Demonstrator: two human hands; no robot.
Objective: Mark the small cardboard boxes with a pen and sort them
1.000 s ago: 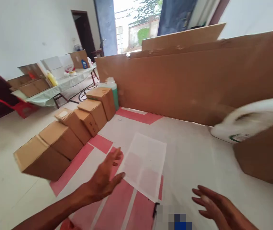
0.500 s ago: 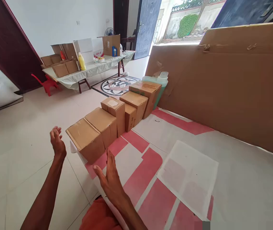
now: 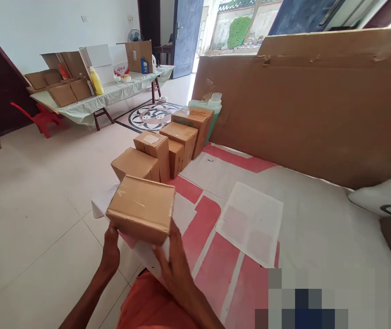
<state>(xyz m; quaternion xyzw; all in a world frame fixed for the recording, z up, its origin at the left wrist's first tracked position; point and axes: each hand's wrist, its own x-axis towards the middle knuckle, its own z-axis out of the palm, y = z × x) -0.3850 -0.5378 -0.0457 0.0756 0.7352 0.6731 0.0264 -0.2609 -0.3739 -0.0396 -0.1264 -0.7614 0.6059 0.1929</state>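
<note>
A closed brown cardboard box (image 3: 142,201) is held between my two hands above the near left corner of the covered table. My left hand (image 3: 110,246) grips its left side low down, with most fingers hidden behind it. On the right side, my right hand (image 3: 173,258) presses against the box, the thumb under its near lower edge. Just beyond stands another cardboard box (image 3: 135,163), first in a row with a taller box (image 3: 154,146), a small box (image 3: 175,157) and larger boxes (image 3: 179,132) behind.
A thin translucent sheet (image 3: 250,224) lies on the red and white table cover (image 3: 212,256). A large cardboard panel (image 3: 301,109) stands along the far side, near a green-tinted jug (image 3: 214,114). A white container (image 3: 387,194) is at right. Another table (image 3: 113,98) stands farther back.
Both hands, empty before, have closed on the nearest box of the row and lifted it toward me, away from the others. The view has turned to the right.
</note>
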